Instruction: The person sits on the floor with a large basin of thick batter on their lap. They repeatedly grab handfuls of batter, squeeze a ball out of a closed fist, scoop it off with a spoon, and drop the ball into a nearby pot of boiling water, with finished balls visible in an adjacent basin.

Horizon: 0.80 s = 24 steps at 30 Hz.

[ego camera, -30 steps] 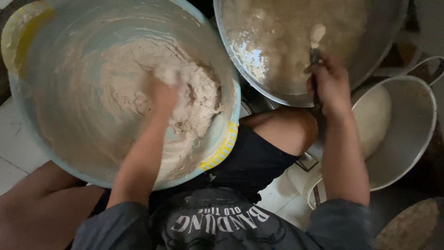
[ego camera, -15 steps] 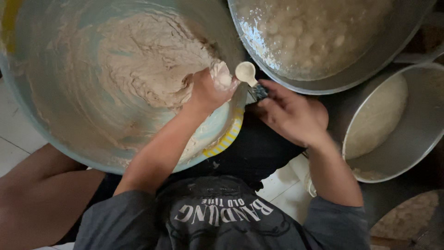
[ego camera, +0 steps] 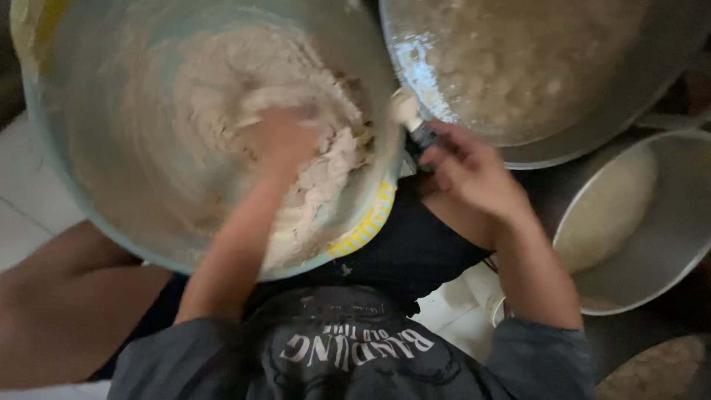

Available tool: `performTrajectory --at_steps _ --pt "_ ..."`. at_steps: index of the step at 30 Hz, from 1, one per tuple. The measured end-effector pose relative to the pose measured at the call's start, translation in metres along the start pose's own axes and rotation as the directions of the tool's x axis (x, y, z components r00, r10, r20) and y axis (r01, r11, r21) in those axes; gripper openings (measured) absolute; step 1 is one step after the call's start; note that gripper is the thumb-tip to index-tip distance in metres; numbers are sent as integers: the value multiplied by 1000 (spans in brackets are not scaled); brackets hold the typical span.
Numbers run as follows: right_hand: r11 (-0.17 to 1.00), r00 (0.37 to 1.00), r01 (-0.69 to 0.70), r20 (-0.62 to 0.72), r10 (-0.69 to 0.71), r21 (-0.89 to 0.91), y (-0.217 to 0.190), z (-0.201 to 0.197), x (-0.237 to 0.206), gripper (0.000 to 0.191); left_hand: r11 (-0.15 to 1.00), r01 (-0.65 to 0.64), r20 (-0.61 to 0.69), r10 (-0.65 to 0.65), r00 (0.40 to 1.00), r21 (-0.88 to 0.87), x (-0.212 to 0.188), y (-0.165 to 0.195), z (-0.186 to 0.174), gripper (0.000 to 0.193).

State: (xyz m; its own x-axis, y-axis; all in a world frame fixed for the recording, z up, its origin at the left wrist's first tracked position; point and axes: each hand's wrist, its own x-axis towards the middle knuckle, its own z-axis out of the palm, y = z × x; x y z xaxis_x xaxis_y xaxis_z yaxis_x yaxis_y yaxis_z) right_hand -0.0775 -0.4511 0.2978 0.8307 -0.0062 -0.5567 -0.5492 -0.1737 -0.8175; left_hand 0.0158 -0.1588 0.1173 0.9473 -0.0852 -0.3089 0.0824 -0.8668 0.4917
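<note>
In the big bowl (ego camera: 89, 192), left hand (ego camera: 285, 141) blurred, grip unclear; right hand (ego camera: 474, 174) apparently clutching a spoon (ego camera: 411, 118).

A metal pot (ego camera: 670, 244) of pale dough sits on white floor tiles (ego camera: 29, 192).

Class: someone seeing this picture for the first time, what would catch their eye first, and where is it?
The big pale bowl at upper left, where the left hand presses into beige dough. Beside its rim the right hand holds a dough-coated spoon. Metal pans of lumpy mixture crowd the right side.
</note>
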Motion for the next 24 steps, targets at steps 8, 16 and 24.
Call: performTrajectory --at_steps 8,16,24 --pt "922 831 -23 -520 -198 -386 78 -143 57 47 944 265 -346 -320 882 -198 9 -84 70 48" --pt "609 708 -93 -482 -516 -788 91 -175 55 31 935 -209 84 242 967 -287 -26 53 32 24" --pt "1000 987 5 -161 -7 -11 3 -55 -27 32 661 -591 -393 445 805 -462 -32 114 -18 19"
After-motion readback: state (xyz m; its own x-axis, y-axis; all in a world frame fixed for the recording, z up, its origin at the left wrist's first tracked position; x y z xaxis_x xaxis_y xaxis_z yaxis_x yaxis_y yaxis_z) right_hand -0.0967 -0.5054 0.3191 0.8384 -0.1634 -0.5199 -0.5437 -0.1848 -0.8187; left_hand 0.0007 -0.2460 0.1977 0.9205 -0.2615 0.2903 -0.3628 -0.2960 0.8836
